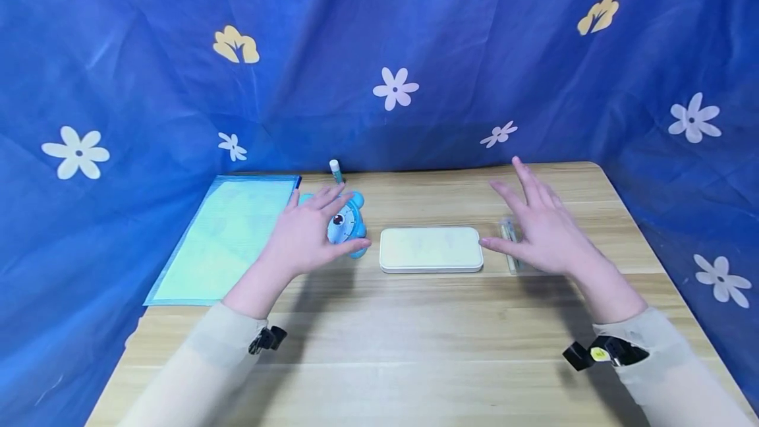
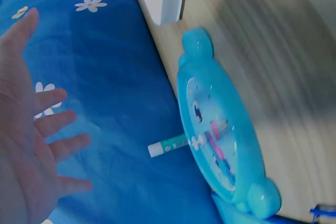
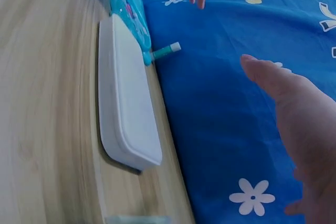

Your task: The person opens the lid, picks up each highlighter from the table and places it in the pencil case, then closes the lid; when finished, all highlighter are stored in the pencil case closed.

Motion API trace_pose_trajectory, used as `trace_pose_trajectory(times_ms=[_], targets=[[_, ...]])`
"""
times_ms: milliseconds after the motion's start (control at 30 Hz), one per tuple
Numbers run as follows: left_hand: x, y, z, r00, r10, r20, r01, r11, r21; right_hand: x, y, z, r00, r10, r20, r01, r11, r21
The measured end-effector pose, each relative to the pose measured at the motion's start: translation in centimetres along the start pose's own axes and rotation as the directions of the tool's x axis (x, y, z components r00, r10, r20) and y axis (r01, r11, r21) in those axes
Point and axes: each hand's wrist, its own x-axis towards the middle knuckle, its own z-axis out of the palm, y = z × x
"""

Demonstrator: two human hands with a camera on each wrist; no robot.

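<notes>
My left hand [image 1: 302, 236] hovers with fingers spread and holds nothing. Beneath and beside it is a blue clock [image 1: 346, 224] with rounded knobs on its rim, partly hidden by the hand; the left wrist view shows the same clock [image 2: 223, 124] from the side, apart from the fingers. Off to the right my right hand [image 1: 545, 232] is also raised, its fingers extended around nothing. Under its thumb lie slim, clear pen-like items [image 1: 512, 265], partly covered. Between the hands sits a white, rounded rectangular case [image 1: 431, 250], its lid down.
A pale green-blue folder [image 1: 231, 242] lies flat at the left of the wooden table [image 1: 403, 348]. Behind the clock stands a glue stick [image 1: 336, 171] with a white cap. A blue flowered cloth [image 1: 450, 51] hangs along the table's back edge and sides.
</notes>
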Motion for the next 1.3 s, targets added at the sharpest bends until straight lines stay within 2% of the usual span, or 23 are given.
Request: trace_pose_trajectory(times_ms=[100,233,367,467,567,633,700,833,1000,1300], targets=[[-0.1,0.4,0.8,1.0,-0.002,-0.017,-0.001,0.991,-0.132,0.0,-0.4,0.6,0.999,-0.054,0.004,0.054,0.995,0.087],[0.0,0.9,1.9,1.0,-0.025,0.018,0.03,0.946,-0.323,0.0,-0.8,1.5,0.993,-0.113,0.018,0.108,0.976,0.188],[-0.1,1.1,3.0,0.995,-0.06,0.081,0.091,0.883,-0.461,0.1,-1.1,2.3,0.991,-0.131,0.021,0.122,0.96,0.251],[-0.4,1.3,4.0,0.988,-0.086,0.127,0.143,0.813,-0.564,0.1,-1.4,2.8,0.994,-0.106,0.036,0.091,0.953,0.29],[-0.5,1.4,5.3,0.986,-0.095,0.137,0.161,0.752,-0.64,0.1,-1.7,3.4,0.995,-0.081,0.066,0.054,0.939,0.34],[-0.6,1.4,6.3,0.987,-0.096,0.13,0.159,0.73,-0.665,0.1,-1.8,4.0,0.993,-0.08,0.083,0.044,0.928,0.369],[-0.6,1.4,7.2,0.987,-0.096,0.126,0.156,0.728,-0.668,0.2,-1.9,4.5,0.991,-0.096,0.096,0.051,0.917,0.395],[-0.5,1.6,8.5,0.985,-0.104,0.14,0.171,0.742,-0.648,0.4,-2.0,5.4,0.988,-0.108,0.108,0.055,0.912,0.406],[-0.3,2.2,9.4,0.978,-0.104,0.182,0.197,0.751,-0.63,0.7,-2.2,6.7,0.987,-0.096,0.127,0.034,0.908,0.418],[0.0,3.2,10.9,0.975,-0.081,0.206,0.192,0.773,-0.604,1.5,-2.8,9.7,0.983,-0.123,0.136,0.084,0.96,0.266]])
